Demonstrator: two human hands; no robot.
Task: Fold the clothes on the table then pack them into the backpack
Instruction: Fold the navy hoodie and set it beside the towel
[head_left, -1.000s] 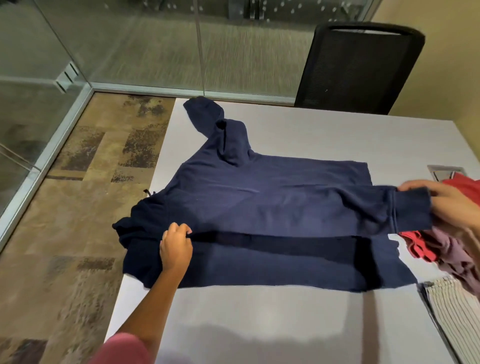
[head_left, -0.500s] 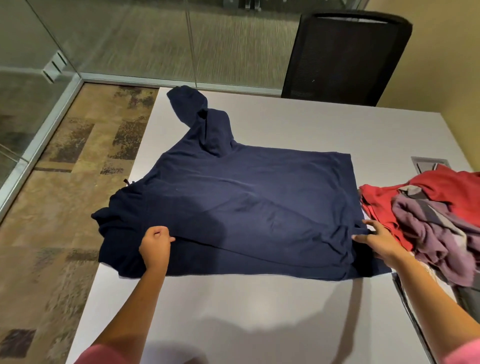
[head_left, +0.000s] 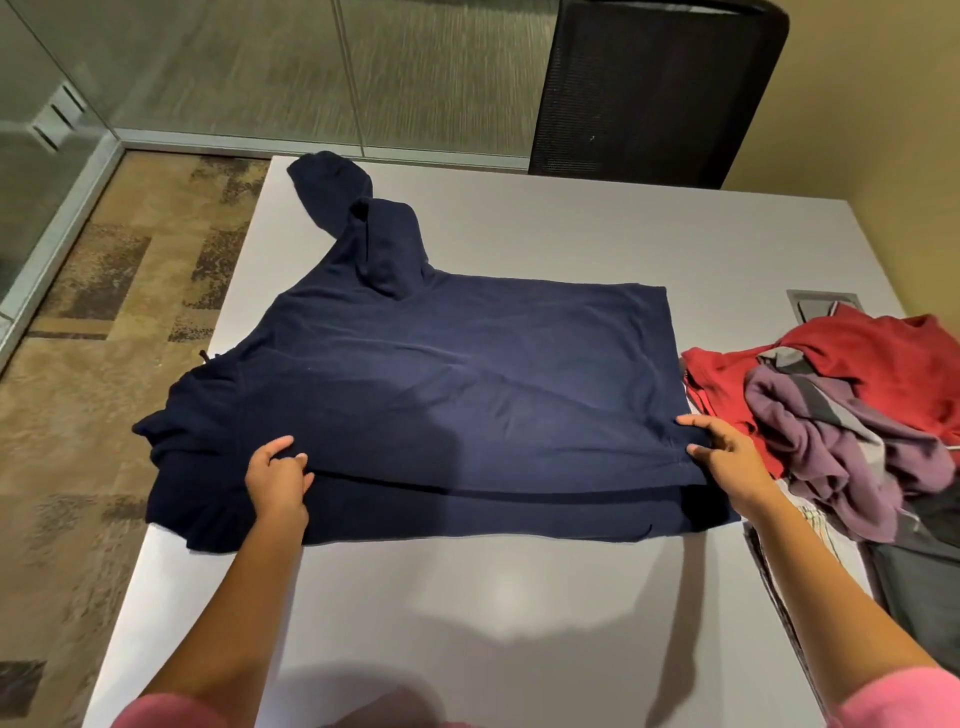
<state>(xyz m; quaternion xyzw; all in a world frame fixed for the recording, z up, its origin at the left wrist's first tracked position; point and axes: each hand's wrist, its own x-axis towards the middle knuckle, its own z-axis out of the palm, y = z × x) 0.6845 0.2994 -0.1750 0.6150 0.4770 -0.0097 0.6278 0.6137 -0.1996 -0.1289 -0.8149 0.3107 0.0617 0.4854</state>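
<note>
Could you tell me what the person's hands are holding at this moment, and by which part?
Both hands grip the navy sweater along its folded-over near edge: the left hand near the left end, the right hand at the right corner.

A plain navy blue hoodie (head_left: 457, 384) covers the pale grey bench (head_left: 519, 613). Beside it lie a red garment (head_left: 883, 364) and a muted purple one (head_left: 841, 457) with grey bands. The sleeves (head_left: 904, 701) are pink, the chair (head_left: 654, 93) black, the carpet (head_left: 78, 415) mottled tan and brown.
</note>
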